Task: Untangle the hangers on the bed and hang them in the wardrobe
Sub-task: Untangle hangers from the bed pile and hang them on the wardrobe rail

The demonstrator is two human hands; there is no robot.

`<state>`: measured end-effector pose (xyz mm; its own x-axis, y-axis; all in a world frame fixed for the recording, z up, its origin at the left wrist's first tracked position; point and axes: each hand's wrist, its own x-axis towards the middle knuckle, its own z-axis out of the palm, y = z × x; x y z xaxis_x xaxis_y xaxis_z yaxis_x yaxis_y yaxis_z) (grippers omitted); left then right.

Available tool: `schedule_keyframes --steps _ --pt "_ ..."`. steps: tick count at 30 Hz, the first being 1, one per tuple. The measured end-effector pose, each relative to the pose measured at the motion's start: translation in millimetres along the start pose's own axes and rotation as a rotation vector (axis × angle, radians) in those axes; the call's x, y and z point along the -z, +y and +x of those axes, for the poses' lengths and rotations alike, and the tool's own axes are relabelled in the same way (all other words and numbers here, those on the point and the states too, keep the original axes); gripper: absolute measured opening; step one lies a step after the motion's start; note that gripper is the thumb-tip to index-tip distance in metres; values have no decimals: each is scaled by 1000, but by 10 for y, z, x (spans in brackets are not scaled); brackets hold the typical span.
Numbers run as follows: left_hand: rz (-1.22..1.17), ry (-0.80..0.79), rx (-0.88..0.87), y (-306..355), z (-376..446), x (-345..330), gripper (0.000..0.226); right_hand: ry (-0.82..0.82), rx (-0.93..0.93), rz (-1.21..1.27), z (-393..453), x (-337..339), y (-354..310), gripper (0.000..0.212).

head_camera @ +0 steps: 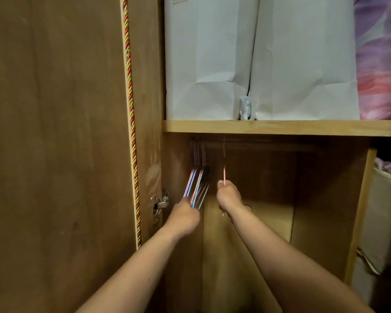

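Note:
Inside the wardrobe a dark rail runs under the wooden shelf. Several thin coloured hangers (pink, blue, teal) hang bunched at the rail's left end. My left hand grips their lower ends, fingers curled round them. A single pink hanger hangs from the rail a little to the right, apart from the bunch. My right hand is closed round its lower part, fist upward. The hooks are dim in the shadow under the shelf.
The open wardrobe door stands at left with a red-gold cord along its edge and a metal hinge. Two white paper bags and a pink-purple bundle sit on the shelf. Boxes stand at right.

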<state>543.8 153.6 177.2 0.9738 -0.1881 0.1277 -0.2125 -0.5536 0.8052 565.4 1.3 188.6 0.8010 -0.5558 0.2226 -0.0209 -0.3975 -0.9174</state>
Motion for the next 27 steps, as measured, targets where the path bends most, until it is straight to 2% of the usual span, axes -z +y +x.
schedule_keyframes --steps 4,8,13,16,19,22,24,27 --pt "44 -31 39 -80 -18 64 45 -90 12 -132 61 -398 110 46" --pt "82 -114 51 -109 -91 37 49 -125 42 -165 95 -628 25 55" --pt "46 -123 86 -151 -170 114 46 -202 40 -128 135 -733 70 57" --pt "7 -163 98 -205 -377 103 44 -161 22 -47 -1 -692 313 60" --pt "16 -179 171 -385 -633 49 53 -42 -26 75 -361 -592 599 55" --pt "18 -126 252 -619 -1013 -57 45 21 -121 88 -810 -556 944 49" --pt "-19 -67 316 -789 -1373 -142 33 -88 -205 43 -1125 -644 1235 41" --pt "-48 8 437 -1190 -2034 -292 24 -354 -319 -30 -1735 -847 1743 26"
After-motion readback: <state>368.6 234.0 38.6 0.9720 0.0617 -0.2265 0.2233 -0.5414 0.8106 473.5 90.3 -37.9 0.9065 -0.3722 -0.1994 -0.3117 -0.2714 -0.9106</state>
